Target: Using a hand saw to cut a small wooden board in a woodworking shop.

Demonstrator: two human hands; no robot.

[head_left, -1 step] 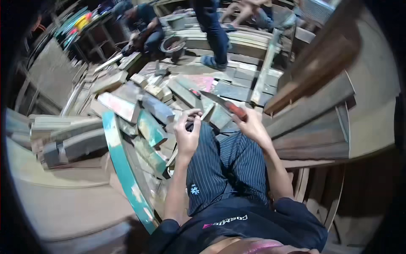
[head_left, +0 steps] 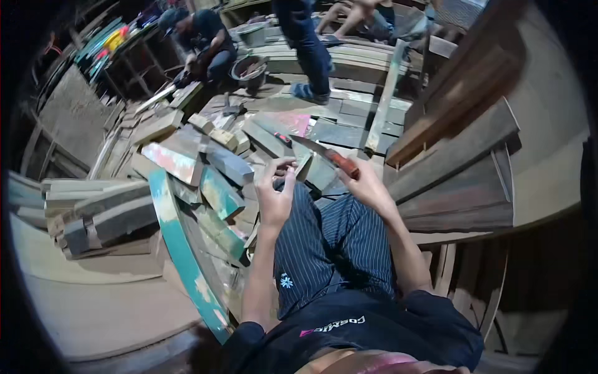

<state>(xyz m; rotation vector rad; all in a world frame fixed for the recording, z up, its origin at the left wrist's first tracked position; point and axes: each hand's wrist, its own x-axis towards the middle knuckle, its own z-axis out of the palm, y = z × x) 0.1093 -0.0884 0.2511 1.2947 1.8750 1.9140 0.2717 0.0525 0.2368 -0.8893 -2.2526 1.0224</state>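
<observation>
My right fingers (head_left: 364, 181) grip the knife (head_left: 324, 156) — left fingers (head_left: 277, 193) pinch a wood scrap (head_left: 303, 167), barely whittled, most left.

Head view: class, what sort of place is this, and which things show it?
Probably an open woodworking yard: heaped painted planks, long timber boards, and a knife in the right hand beside the left hand.

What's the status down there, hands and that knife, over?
Right hand gripping knife by its reddish handle. Left hand pinching small wood piece at the blade. Painted planks piled ahead; people working beyond.
</observation>
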